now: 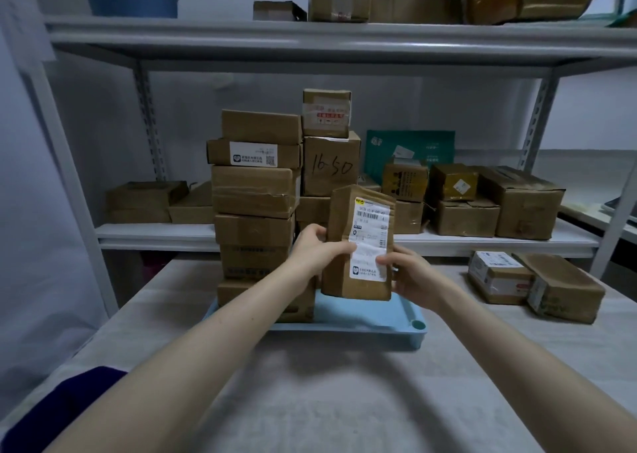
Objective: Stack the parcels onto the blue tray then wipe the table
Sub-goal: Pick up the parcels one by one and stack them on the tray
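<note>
Both forearms reach forward over the grey table, and the left hand and right hand are clamped on either side of an upright parcel, held over the blue tray; its lower edge may already touch the tray, though that is hard to tell. Behind it on the tray's left, the tall stack could topple if nudged. Two parcels wait on the table, well to the right.
</note>
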{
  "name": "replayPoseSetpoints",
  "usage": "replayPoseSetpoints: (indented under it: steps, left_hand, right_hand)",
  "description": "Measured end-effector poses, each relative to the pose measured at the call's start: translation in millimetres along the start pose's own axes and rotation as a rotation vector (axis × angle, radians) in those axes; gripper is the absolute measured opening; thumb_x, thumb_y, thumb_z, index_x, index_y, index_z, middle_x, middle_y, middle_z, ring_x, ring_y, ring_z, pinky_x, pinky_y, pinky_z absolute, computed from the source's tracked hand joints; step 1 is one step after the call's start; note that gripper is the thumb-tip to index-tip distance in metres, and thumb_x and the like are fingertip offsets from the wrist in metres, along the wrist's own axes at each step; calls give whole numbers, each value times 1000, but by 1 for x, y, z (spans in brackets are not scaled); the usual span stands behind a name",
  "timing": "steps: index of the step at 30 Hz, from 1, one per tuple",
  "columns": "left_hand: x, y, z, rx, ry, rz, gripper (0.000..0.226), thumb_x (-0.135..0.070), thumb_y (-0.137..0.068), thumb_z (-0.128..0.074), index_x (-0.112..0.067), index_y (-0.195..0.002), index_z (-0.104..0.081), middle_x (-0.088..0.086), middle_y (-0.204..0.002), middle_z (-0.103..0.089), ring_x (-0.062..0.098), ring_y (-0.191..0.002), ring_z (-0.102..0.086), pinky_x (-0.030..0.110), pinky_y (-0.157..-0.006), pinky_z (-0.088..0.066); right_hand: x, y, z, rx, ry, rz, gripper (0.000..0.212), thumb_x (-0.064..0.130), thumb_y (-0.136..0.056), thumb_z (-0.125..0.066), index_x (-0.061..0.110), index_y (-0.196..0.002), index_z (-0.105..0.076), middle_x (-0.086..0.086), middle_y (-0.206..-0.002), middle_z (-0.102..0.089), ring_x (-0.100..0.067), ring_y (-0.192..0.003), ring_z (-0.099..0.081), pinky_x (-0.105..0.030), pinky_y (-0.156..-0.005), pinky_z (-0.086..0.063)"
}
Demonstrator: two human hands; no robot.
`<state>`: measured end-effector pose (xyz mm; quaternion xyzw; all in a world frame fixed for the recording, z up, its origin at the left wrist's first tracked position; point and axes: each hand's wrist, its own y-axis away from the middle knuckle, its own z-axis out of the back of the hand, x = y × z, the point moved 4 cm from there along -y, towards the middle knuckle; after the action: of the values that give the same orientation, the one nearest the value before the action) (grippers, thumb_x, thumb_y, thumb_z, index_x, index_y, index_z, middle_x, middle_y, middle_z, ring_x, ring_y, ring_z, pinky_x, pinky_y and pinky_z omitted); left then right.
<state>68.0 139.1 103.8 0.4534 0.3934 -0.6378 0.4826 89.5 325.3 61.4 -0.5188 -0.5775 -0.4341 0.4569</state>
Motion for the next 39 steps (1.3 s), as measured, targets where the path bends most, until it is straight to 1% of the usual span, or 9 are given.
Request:
replayPoseSetpoints:
  steps: [5,10,17,20,24,29,32,36,39]
  left_hand:
    - [-30,5,16,-72,130,-120,54,-32,-76,-77,-11,-120,-56,9,-115,-66,24,-102,-65,42,-88,-55]
    - [-78,13,48,-200,299,-222,43,-38,-77,-74,-11,-108,-61,9,-102,-71,26,-94,-69,41,-82,-57]
    - [-143,19,100,-288,337,-438,79,-48,-81,-70,-15,-143,-34,10,-131,-56,22,-110,-61,38,-89,-55]
    - [-164,25,124,-272,297,-598,97,-58,-67,-73,-31,-146,-24,11,-144,-41,29,-125,-50,47,-99,-48]
    - [-183,24,148,-415,130,-668,72,-53,-70,-74,-32,-135,-48,3,-138,-48,21,-123,-49,44,-99,-49]
    - [-203,-2,182,-537,501,-470,32,-21,-85,-64,-21,-117,-67,0,-108,-68,19,-104,-63,36,-91,-54]
    - [-207,-20,198,-578,508,-405,23,-21,-86,-65,-18,-109,-65,1,-103,-67,19,-99,-64,35,-87,-56]
    - [-209,-53,201,-538,431,-340,21,-31,-84,-69,-16,-82,-56,8,-102,-66,25,-99,-65,41,-88,-56]
    - [-203,-75,190,-511,399,-268,26,-31,-85,-69,-11,-88,-53,12,-107,-64,27,-100,-64,43,-89,-55]
  right_hand:
    - [23,3,-9,81,14,110,50,21,-81,-70,18,-128,-56,-10,-121,-67,-23,-107,-65,-38,-88,-52]
    - [55,8,-33,233,-1,227,97,32,-41,-96,9,-123,-48,-13,-118,-65,-27,-104,-65,-46,-93,-50]
    - [141,16,-85,164,-81,532,24,14,-83,-72,10,-87,-49,-9,-93,-69,-17,-77,-66,-20,-59,-54]
    - [176,11,-116,84,-83,552,4,10,-93,-57,12,-90,-56,-7,-92,-68,-16,-81,-69,-22,-63,-54]
    - [210,-3,-155,-26,-102,559,23,21,-93,-60,8,-111,-61,-8,-100,-69,-17,-90,-67,-22,-66,-53]
    - [233,-20,-187,11,33,595,20,32,-95,-59,17,-107,-65,0,-105,-68,-19,-101,-65,-30,-79,-52]
    - [233,-27,-172,-137,150,659,24,25,-94,-60,19,-118,-60,-1,-115,-63,-18,-109,-62,-38,-94,-53]
    - [221,-36,-135,-293,153,645,29,10,-93,-57,12,-121,-58,-4,-104,-63,-16,-96,-63,-32,-78,-57]
    - [209,-40,-108,-356,123,594,23,7,-94,-53,11,-116,-57,-6,-106,-62,-19,-99,-61,-24,-68,-51]
